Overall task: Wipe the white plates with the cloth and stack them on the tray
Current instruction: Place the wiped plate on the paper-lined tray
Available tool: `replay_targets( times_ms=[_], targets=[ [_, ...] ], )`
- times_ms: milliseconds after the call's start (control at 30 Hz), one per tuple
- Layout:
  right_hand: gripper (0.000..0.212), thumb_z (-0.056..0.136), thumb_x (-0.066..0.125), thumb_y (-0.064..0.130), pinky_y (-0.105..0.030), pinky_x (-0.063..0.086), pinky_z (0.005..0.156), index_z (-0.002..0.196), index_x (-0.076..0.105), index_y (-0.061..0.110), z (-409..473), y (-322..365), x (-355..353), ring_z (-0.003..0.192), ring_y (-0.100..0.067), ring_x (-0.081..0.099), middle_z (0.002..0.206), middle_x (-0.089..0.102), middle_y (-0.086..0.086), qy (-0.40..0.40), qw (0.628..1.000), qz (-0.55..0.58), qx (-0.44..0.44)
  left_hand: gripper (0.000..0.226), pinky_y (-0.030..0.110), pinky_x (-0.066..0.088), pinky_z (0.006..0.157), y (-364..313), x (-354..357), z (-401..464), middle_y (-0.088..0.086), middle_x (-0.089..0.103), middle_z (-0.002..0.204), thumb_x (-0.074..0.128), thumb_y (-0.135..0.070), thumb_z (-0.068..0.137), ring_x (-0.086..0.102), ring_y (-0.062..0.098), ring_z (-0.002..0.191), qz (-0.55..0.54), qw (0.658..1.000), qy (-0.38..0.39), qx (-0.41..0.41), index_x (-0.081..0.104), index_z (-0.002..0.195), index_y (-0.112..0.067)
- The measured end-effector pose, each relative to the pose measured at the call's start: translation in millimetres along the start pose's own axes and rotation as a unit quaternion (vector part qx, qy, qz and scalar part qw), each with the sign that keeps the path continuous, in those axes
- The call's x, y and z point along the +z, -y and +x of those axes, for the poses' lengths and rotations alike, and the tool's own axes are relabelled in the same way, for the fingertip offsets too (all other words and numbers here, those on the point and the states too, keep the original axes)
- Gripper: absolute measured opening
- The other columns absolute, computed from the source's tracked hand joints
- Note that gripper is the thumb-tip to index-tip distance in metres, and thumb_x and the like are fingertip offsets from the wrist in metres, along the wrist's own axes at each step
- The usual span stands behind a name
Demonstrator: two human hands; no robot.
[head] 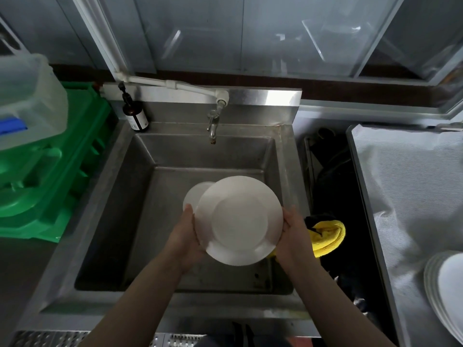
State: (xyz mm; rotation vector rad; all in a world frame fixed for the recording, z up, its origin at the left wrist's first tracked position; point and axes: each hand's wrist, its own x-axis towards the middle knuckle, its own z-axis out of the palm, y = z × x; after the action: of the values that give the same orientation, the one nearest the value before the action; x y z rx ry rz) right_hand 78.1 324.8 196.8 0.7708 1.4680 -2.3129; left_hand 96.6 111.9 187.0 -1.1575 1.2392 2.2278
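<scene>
I hold a white plate above the steel sink, its underside facing up. My left hand grips its left rim and my right hand grips its right rim. A yellow cloth sticks out beside and under my right hand; whether that hand also holds it is hidden. Another white plate lies in the sink behind the held one. Several white plates are stacked at the lower right on the tray lined with white fabric.
A tap hangs over the sink's back edge, with a brown pump bottle at the back left corner. Green crates and a clear plastic container stand on the left. A dark gap separates sink and tray.
</scene>
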Motion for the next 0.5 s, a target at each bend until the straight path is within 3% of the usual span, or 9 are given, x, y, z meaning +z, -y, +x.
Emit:
replay_targets(
  times_ms=[100,167,233,300,333,400,467,500],
  targets=[
    [0.035,0.105,0.038,0.031,-0.031,0.054,0.065,0.097,0.066,0.013,4,-3,-2,0.09,-0.02,0.07,0.099,0.074,-0.005,-0.028,0.999,0.02,-0.021,0.067,0.045,0.058,0.068,1,2,1,0.009,0.062,0.108,0.02,-0.064,0.101,0.061,0.032,0.095,-0.077,0.996,0.012,-0.036,0.058,0.128,-0.016],
    [0.045,0.105,0.034,0.038,-0.032,0.053,0.068,0.107,0.066,0.006,4,-2,-1,0.092,-0.021,0.069,0.105,0.073,-0.008,-0.037,0.998,0.044,-0.02,0.069,0.041,0.058,0.064,3,0,2,0.007,0.05,0.089,0.024,-0.067,0.1,0.049,0.027,0.079,-0.11,0.993,0.011,-0.044,0.062,0.122,-0.013],
    [0.051,0.104,0.034,0.04,-0.033,0.051,0.07,0.107,0.065,0.0,4,-1,1,0.087,-0.021,0.068,0.096,0.073,-0.009,-0.051,0.997,0.051,-0.022,0.058,0.039,0.058,0.068,4,-1,2,0.008,0.054,0.096,0.036,-0.064,0.099,0.053,0.028,0.09,-0.125,0.991,-0.003,-0.051,0.063,0.12,-0.017],
    [0.048,0.104,0.036,0.041,-0.032,0.049,0.067,0.097,0.064,0.003,4,0,5,0.077,-0.017,0.067,0.08,0.071,-0.006,-0.06,0.997,0.038,-0.028,0.041,0.035,0.058,0.065,6,0,4,0.008,0.065,0.112,0.05,-0.043,0.099,0.061,0.027,0.104,-0.129,0.991,-0.019,-0.031,0.062,0.128,-0.017],
    [0.048,0.104,0.036,0.041,-0.032,0.049,0.067,0.095,0.064,0.004,3,0,7,0.074,-0.016,0.067,0.078,0.07,-0.006,-0.06,0.997,0.029,-0.026,0.039,0.033,0.058,0.063,6,3,2,0.007,0.068,0.111,0.051,-0.03,0.098,0.063,0.026,0.104,-0.129,0.991,-0.019,-0.016,0.062,0.132,-0.014],
    [0.05,0.104,0.033,0.041,-0.031,0.049,0.071,0.1,0.067,0.005,6,-2,7,0.083,-0.018,0.066,0.089,0.071,-0.008,-0.043,0.999,0.016,-0.015,0.039,0.032,0.058,0.071,4,7,-3,0.009,0.07,0.106,0.049,-0.013,0.095,0.064,0.024,0.1,-0.124,0.992,-0.018,0.014,0.062,0.131,-0.006],
    [0.04,0.105,0.034,0.034,-0.024,0.048,0.073,0.1,0.066,0.01,5,-2,8,0.092,-0.016,0.063,0.107,0.069,-0.008,-0.04,0.999,0.015,-0.008,0.032,0.035,0.054,0.091,2,8,-7,0.013,0.067,0.122,0.061,-0.011,0.093,0.062,0.025,0.113,-0.119,0.992,-0.015,0.043,0.066,0.123,-0.001],
    [0.035,0.106,0.035,0.032,-0.02,0.047,0.071,0.101,0.064,0.014,4,-1,8,0.091,-0.011,0.063,0.113,0.066,-0.006,-0.027,0.999,0.02,0.0,0.033,0.038,0.053,0.094,0,7,-10,0.015,0.064,0.128,0.07,-0.014,0.089,0.06,0.025,0.118,-0.115,0.992,-0.018,0.056,0.069,0.119,0.0]
  ],
)
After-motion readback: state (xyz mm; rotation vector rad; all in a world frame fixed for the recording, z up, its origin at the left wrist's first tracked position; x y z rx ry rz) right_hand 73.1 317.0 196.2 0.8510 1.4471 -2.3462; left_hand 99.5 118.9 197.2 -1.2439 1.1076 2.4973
